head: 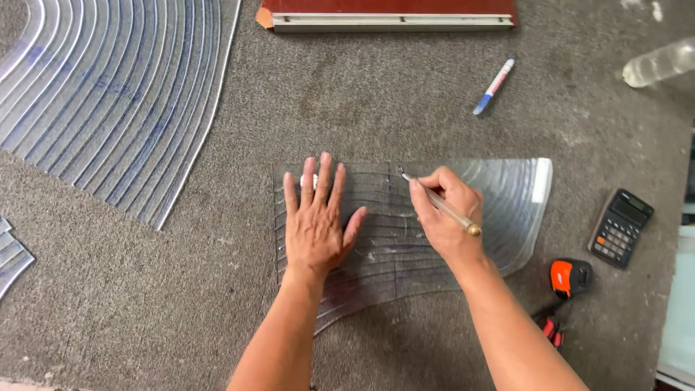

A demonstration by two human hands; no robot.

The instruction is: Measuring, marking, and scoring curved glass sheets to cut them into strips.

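Head view: left hand (314,221) lies flat, open, on the ribbed glass piece (405,232); right hand (445,213) grips the glass cutter (440,203). Firm pressure should prevent the glass from sliding.

L hand (316,221) flat, fingers (323,174) spread; R hand (445,210) fisted, pinching.

Glass-cutting workshop: grey felt-covered bench (289,94), stacked curved ribbed glass sheets (108,87) upper left, tape measure (571,277) and calculator (620,227) at right, marker (494,87) and straightedge (391,16) up top.
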